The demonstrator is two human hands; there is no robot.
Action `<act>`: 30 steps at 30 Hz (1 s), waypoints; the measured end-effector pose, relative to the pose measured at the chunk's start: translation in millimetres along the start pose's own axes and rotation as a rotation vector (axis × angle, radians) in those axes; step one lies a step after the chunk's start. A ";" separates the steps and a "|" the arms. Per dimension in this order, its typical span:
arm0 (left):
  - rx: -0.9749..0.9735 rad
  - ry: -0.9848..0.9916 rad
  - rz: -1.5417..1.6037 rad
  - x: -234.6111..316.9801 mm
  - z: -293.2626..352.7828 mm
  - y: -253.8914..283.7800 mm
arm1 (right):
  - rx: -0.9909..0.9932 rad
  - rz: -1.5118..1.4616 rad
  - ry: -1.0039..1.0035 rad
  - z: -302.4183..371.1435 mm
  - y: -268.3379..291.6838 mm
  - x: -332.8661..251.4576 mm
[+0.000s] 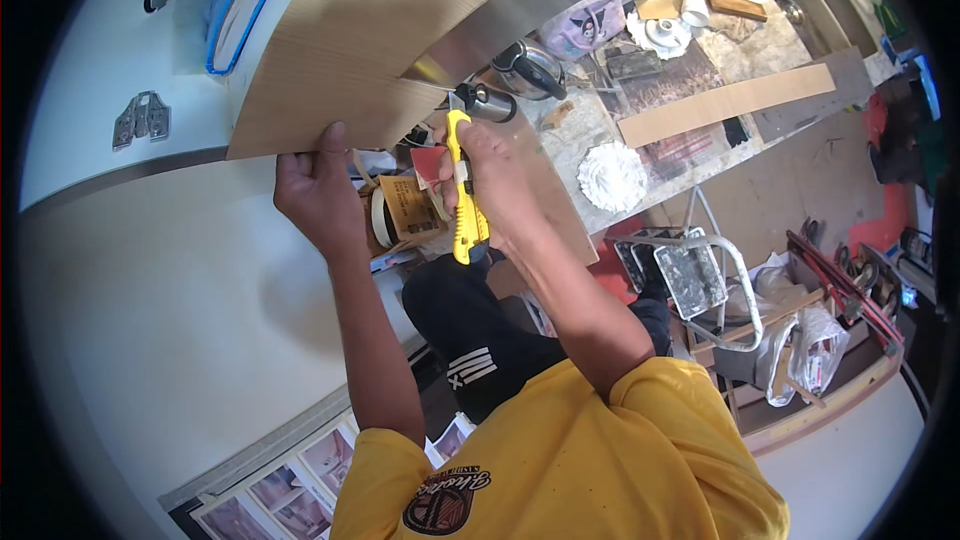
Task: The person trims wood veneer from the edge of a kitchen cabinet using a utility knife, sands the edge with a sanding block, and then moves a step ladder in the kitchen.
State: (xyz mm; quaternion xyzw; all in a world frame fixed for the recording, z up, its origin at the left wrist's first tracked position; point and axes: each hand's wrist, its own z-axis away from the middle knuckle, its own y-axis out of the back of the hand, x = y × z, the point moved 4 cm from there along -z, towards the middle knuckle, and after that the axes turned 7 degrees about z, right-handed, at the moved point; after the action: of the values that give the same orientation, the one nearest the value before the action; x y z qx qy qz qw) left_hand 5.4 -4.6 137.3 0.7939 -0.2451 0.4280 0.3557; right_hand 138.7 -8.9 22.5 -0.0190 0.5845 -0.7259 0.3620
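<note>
A wood-grain panel (pixel 340 60) rises in front of me, with a silver strip (pixel 530 0) along its right edge. My left hand (pixel 322 198) pinches the panel's lower edge, the thumb on its face and the other fingers partly hidden behind. In my right hand (pixel 505 185) is a yellow utility knife (pixel 466 215), held upright with its short blade out. The blade tip points up beside the panel's lower right corner, near the strip's lower end. Whether it touches either cannot be made out.
A metal hinge (pixel 142 120) is on the white surface at left. Right of the panel, a cluttered worktop holds a kettle (pixel 530 70), a long brown strip (pixel 725 105) and a sink (pixel 815 5). A step stool (pixel 700 275) and plastic bags (pixel 810 345) stand below.
</note>
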 end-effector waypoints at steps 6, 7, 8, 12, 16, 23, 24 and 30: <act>-0.015 0.019 0.000 1.7 -1.0 0.6 | -0.041 -0.018 0.003 2.9 -5.5 -5.6; -0.016 0.020 0.004 1.3 -1.4 0.6 | -0.040 -0.030 0.003 2.6 -6.2 -4.3; -0.018 0.020 0.009 1.0 -1.8 0.0 | -0.038 -0.042 0.005 1.5 -7.1 -3.0; -0.046 0.018 -0.013 0.4 -3.2 1.3 | -0.076 -0.093 -0.023 -0.2 -5.8 -4.1; -0.056 0.004 -0.012 0.2 -2.4 4.2 | -0.070 -0.112 -0.090 0.9 -6.6 -8.3; -0.068 0.001 0.023 -6.3 -5.3 4.9 | -0.083 -0.182 -0.066 -7.4 -4.4 -0.6; -0.078 -0.005 0.013 -6.9 -6.3 5.8 | -0.077 -0.163 -0.056 -7.9 -5.1 -1.2; -0.082 -0.017 -0.011 -4.0 -4.7 4.9 | -0.065 -0.299 -0.221 -8.2 -18.9 -13.8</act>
State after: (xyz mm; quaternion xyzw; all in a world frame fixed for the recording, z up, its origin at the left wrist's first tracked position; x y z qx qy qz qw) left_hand -2.5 -3.6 137.4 0.7835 -0.2612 0.4088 0.3882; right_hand 135.6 6.5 41.6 -0.1971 0.5548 -0.7460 0.3113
